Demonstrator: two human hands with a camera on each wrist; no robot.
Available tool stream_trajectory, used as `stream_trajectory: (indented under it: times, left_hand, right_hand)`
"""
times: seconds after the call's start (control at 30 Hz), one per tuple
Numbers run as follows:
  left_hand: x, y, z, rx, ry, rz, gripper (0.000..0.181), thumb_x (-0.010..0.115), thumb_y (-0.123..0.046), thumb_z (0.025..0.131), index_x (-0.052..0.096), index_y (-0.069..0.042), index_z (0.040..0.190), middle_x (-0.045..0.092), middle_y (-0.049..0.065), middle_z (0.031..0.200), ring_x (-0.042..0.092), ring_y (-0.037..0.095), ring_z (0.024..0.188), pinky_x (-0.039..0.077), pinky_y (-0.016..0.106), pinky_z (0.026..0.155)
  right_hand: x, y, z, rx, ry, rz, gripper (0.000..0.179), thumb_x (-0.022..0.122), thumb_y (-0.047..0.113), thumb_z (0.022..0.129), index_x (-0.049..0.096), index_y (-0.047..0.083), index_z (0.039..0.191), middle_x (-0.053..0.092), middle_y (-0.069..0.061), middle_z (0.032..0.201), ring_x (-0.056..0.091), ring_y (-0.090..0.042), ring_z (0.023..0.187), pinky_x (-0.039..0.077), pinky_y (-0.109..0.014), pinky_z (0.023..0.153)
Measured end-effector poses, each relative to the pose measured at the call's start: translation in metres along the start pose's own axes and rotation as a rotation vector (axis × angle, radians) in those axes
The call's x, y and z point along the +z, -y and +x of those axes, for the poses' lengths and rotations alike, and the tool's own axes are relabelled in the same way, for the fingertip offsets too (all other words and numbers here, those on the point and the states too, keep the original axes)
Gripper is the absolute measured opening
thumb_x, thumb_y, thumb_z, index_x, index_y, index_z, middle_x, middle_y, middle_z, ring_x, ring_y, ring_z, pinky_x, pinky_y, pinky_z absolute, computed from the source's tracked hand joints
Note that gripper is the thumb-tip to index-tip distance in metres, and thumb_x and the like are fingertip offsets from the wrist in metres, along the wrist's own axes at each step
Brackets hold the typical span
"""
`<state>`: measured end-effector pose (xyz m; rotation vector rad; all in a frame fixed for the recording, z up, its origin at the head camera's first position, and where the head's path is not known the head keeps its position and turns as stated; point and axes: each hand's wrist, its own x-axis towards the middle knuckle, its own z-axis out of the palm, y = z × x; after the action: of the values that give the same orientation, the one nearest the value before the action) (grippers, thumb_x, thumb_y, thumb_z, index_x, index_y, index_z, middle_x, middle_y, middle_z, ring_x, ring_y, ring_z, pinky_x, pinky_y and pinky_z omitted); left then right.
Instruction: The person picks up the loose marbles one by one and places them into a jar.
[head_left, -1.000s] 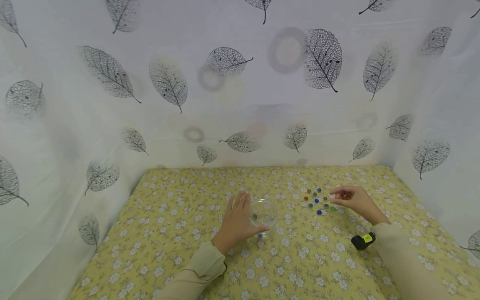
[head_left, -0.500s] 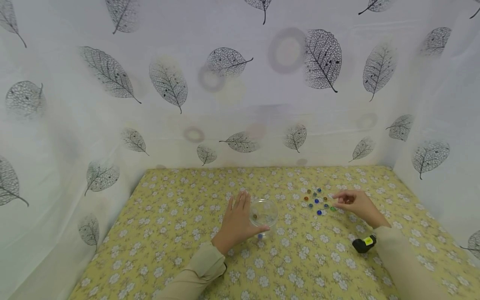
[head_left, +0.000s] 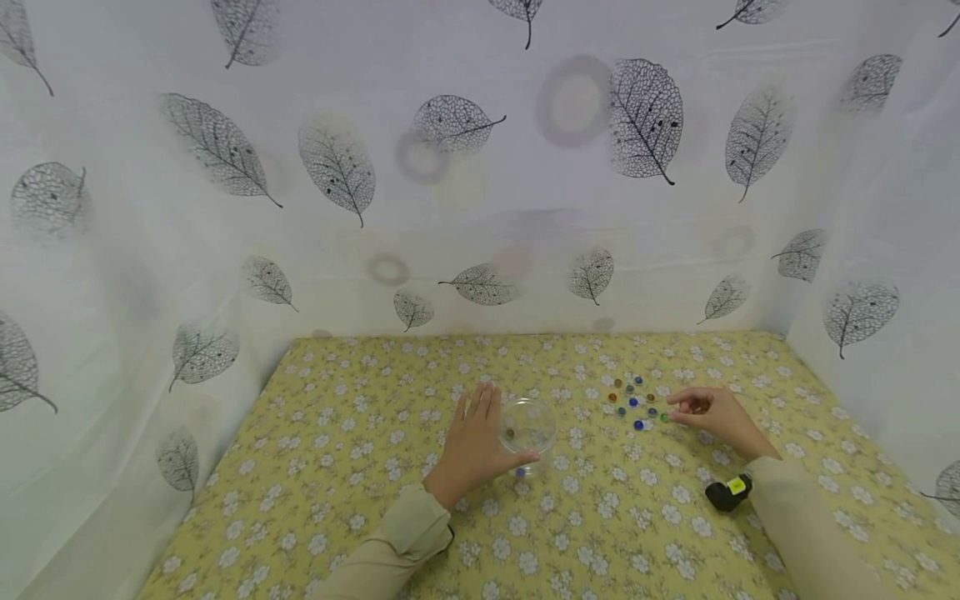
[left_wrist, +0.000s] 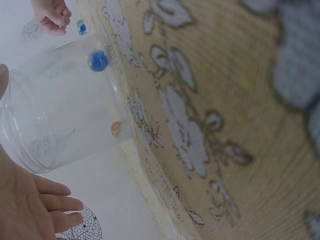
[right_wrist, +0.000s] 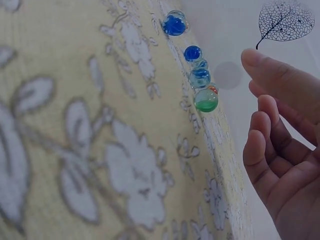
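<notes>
Lying just off the right thumb tip, a green-and-clear marble (right_wrist: 206,101) sits at the near-right edge of a scatter, with a gap between it and the fingers in the right wrist view. The right hand (head_left: 714,414) is loosely curled, thumb and index finger reaching forward, and nothing shows in its grasp. Left of those fingertips, and a little farther out, spread the other marbles (head_left: 633,402), in blue, teal, amber and orange. Farther left, well apart from the right fingers, a clear jar (left_wrist: 75,100) stands upright beside the left palm. The left hand (head_left: 471,450) is spread around it: fingers straight along its left side, thumb stretched across its near side. I cannot tell whether both touch the wall. Below that thumb, on the jar's floor, rest a blue marble (left_wrist: 98,60) and an amber-streaked marble (left_wrist: 117,129). Behind the right hand, at the wrist, is a black device (head_left: 723,495) with a yellow label, beside a beige sleeve (head_left: 798,508). Beneath both hands runs a yellow floral cloth (head_left: 345,450); beyond their fingertips rises a white sheet (head_left: 510,183) printed with dark leaves.
</notes>
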<state>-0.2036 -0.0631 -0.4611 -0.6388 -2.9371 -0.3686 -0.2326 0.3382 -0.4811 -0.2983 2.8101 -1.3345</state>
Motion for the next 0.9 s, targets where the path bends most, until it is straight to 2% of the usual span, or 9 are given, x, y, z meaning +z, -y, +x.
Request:
stream_trajectory:
  times: [0.63,0.9]
  left_hand:
    - [0.0007,0.0001,0.0006,-0.005,0.005,0.005,0.114,0.050,-0.079,0.074,0.022,0.002,0.148,0.023,0.018,0.155,0.018,0.030,0.146,0.016,0.052,0.118]
    - [0.0016,0.0010,0.0003,-0.001,-0.002,0.001,0.113,0.051,-0.079,0.074,0.023,0.002,0.148,0.024,0.019,0.154,0.020,0.032,0.145,0.017,0.052,0.118]
  right_hand:
    - [0.0024,-0.0012,0.0021,0.056,0.041,-0.015,0.035,0.072,0.024,0.083,0.067,0.000,0.109,0.062,-0.005,0.079,0.056,-0.010,0.064,0.050,-0.027,0.057]
    - [0.0034,-0.0012,0.0020,0.070,0.061,0.030,0.039,0.073,0.023,0.082,0.065,-0.003,0.110,0.062,-0.005,0.078,0.057,-0.011,0.065,0.050,-0.026,0.058]
